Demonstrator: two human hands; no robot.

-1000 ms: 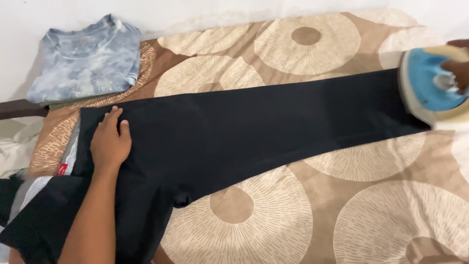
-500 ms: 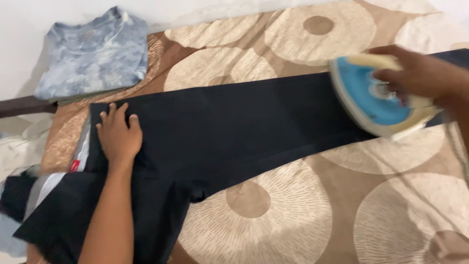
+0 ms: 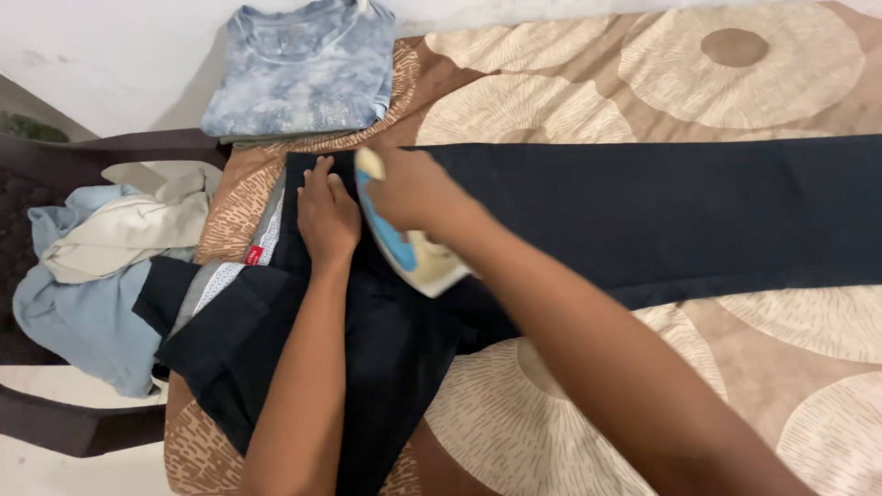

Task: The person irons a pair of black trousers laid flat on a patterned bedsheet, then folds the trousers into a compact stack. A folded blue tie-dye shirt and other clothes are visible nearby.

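Black trousers lie flat across a brown cloth with cream circles. My left hand presses flat on the trousers near the waistband, fingers together. My right hand grips the handle of a blue and cream iron, which rests on the trousers right beside my left hand. The waistband end with a grey lining and a small red tag is folded over at the left.
A folded blue tie-dye shirt lies at the cloth's far left corner. A dark chair at the left holds a heap of light blue and cream clothes. A white wall runs along the top.
My right hand has slid the iron from the trouser leg's far right end leftward to the waist, beside my left hand. The camera view has shifted left, showing the chair.
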